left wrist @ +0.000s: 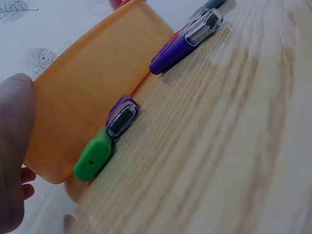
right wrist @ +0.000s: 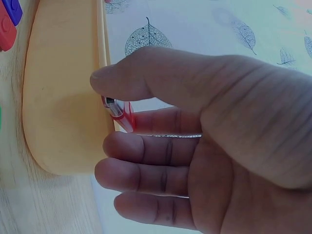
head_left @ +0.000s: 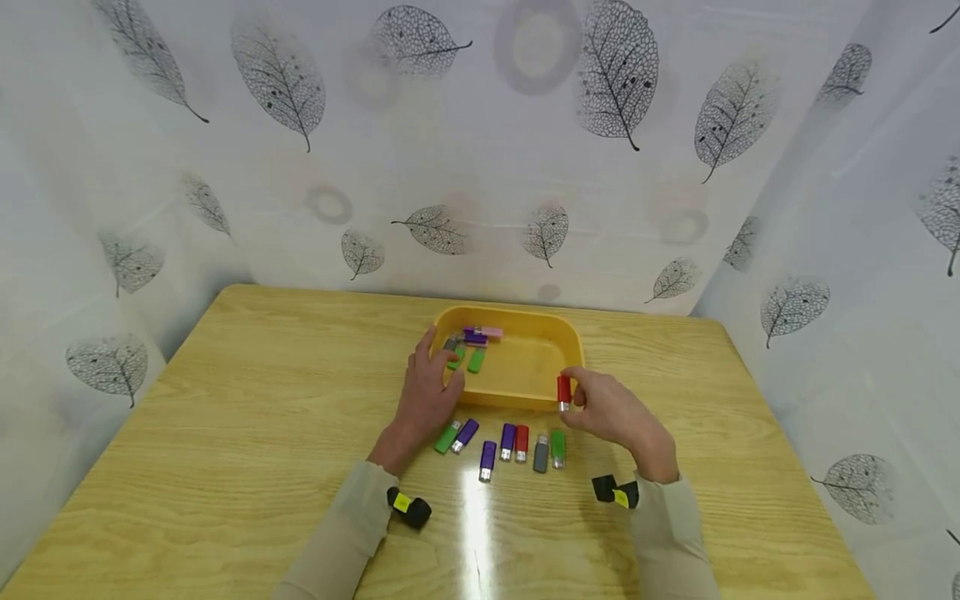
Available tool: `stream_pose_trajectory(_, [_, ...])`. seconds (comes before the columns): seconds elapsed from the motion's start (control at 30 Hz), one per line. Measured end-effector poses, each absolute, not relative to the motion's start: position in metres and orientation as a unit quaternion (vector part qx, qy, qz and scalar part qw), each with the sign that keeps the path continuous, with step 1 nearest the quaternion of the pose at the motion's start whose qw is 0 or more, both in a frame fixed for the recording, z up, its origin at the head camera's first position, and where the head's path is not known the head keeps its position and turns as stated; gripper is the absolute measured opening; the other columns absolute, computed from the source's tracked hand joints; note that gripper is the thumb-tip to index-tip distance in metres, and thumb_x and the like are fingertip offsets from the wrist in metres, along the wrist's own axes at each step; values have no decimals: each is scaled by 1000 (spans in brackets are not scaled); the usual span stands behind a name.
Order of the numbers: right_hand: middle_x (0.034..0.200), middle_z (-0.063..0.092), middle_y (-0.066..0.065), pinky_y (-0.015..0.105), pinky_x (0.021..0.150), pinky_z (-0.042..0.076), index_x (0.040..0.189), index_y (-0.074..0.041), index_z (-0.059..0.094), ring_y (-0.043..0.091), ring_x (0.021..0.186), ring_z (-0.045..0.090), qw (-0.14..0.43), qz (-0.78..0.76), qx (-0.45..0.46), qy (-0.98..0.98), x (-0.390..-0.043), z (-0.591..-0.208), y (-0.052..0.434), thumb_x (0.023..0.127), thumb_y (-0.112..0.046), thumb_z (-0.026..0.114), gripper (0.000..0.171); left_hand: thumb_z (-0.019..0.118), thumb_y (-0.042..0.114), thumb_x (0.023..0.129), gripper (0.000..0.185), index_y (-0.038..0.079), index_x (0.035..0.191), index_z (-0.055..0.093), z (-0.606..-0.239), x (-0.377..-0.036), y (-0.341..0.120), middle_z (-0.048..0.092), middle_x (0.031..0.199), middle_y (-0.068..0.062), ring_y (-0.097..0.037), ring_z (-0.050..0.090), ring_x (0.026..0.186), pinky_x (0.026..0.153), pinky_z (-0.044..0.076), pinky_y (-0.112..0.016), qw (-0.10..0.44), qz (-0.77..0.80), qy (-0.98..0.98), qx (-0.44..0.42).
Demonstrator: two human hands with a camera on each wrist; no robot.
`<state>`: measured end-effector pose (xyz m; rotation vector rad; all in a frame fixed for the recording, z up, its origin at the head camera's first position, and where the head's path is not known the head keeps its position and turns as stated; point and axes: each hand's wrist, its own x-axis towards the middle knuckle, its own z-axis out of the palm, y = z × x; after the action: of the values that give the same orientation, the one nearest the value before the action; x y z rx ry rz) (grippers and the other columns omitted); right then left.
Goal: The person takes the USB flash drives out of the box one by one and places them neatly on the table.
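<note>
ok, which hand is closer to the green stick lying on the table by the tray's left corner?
Left. The left hand rests on the tray rim, just above the green stick. The right hand pinches a red stick at the tray's right corner, farther off.

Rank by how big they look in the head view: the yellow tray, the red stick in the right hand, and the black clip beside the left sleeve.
1. yellow tray, by far the largest.
2. black clip.
3. red stick, pinched in the right hand.
The last two look close; the clip is nearer the camera, so that order is unsure.
</note>
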<state>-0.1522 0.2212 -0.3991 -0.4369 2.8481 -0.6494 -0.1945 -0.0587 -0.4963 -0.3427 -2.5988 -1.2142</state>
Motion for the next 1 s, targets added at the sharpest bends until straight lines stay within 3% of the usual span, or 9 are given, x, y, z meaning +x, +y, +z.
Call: stream_pose_trajectory(1.0, [84, 56, 4, 31, 63, 43, 134, 6, 51, 16, 71, 50, 91, -222, -147, 959, -150, -400, 220, 82, -18, 74, 61, 49, 28, 93, 32, 5, 110, 62, -497, -194, -59, 21, 162, -14, -38, 42, 129, 105, 39, -55, 142, -414, -891, -116])
